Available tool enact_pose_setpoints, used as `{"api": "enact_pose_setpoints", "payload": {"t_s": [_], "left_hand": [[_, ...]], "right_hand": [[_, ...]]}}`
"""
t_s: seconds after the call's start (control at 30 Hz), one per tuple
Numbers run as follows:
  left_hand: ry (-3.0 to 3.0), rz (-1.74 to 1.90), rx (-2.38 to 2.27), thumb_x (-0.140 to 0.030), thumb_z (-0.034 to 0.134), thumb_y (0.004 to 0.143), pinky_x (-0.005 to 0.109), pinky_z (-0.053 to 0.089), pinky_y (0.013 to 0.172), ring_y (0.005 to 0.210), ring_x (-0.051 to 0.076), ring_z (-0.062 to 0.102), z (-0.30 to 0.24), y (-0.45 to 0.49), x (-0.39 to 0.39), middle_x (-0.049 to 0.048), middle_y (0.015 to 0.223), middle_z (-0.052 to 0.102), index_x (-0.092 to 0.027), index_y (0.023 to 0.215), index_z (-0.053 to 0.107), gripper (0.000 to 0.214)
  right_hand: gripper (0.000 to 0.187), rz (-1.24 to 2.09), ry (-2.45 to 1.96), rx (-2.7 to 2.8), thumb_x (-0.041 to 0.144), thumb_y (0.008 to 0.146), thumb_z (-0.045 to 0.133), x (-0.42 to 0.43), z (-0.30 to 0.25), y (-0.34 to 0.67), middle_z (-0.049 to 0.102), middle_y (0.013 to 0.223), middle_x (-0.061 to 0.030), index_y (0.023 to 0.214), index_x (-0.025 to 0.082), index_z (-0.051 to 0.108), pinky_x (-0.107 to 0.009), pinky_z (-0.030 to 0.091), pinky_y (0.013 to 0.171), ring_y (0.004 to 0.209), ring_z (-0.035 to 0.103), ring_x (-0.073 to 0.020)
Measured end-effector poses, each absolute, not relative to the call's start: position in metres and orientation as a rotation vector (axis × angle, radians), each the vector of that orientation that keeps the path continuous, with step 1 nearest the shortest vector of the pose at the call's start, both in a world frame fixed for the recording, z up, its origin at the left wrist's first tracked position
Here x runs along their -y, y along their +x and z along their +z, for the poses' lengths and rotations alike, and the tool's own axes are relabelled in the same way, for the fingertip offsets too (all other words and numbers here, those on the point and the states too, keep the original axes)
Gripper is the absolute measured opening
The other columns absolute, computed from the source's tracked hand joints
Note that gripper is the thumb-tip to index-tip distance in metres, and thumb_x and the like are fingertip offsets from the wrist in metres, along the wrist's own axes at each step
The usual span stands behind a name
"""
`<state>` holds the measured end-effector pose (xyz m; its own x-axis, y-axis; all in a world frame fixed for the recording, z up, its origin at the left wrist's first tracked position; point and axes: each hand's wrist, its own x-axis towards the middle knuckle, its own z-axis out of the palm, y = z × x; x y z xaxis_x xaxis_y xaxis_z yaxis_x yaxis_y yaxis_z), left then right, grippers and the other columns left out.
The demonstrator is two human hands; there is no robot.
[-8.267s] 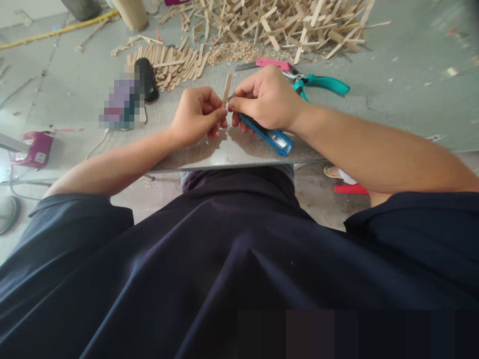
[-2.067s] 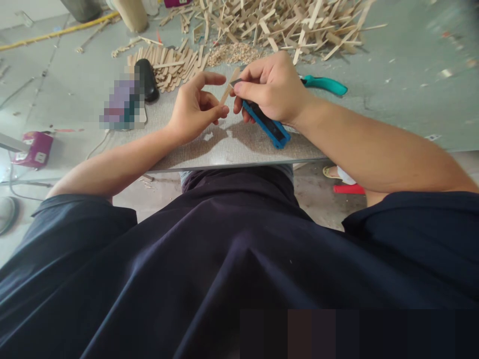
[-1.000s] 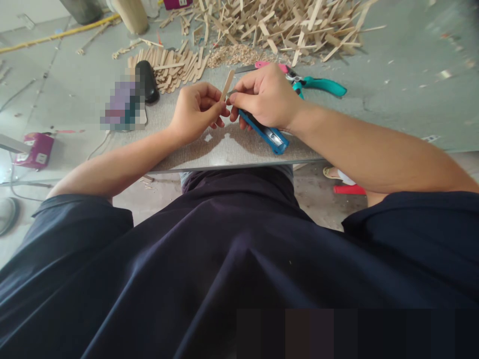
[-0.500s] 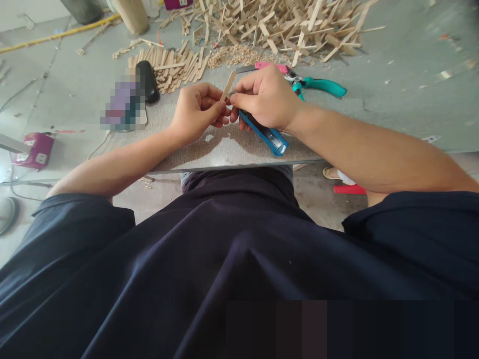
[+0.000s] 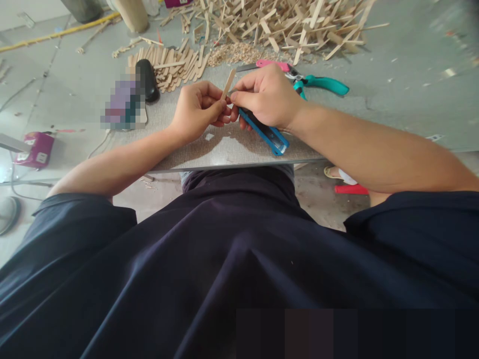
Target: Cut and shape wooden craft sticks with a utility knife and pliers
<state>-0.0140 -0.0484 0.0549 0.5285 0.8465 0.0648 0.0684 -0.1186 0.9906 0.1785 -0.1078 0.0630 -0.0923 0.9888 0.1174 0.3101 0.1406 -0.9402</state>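
Note:
My left hand (image 5: 197, 110) is closed, pinching a thin wooden stick (image 5: 228, 83) that points up and away from me. My right hand (image 5: 266, 96) is wrapped round a blue utility knife (image 5: 266, 134), its handle slanting down to the right below my palm. The knife's front end meets the stick near my left fingertips; the blade itself is hidden. Both hands hover just over a grey board (image 5: 224, 149) lying across my lap.
A neat heap of flat sticks (image 5: 172, 62) and a black object (image 5: 146, 80) lie at the board's far left. Teal-handled pliers (image 5: 322, 84) and a pink knife (image 5: 271, 64) rest behind my right hand. A big loose stick pile (image 5: 277, 22) and shavings (image 5: 234, 52) cover the floor beyond.
About two seconds ago my left fingers were spread and the stick leaned lower; they have since closed on it. Over the last second both hands have hardly moved.

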Motion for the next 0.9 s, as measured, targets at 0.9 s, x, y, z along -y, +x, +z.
{"api": "enact_pose_setpoints", "payload": {"t_s": [0.9], "left_hand": [[1.731,0.752,-0.839,-0.015,0.084,0.102,0.024,0.052,0.054,0.066,0.012,0.080,0.044,-0.013,0.051,-0.0030,0.076,0.083,-0.027,0.085,0.057,0.034]], "right_hand": [[0.045,1.097,-1.382,1.372,-0.008,0.100,0.060,0.117,0.073,0.165,0.068,0.058,0.0003,0.063,0.015,0.070,-0.019,0.042,0.034,0.040,0.058,-0.0091]]}}
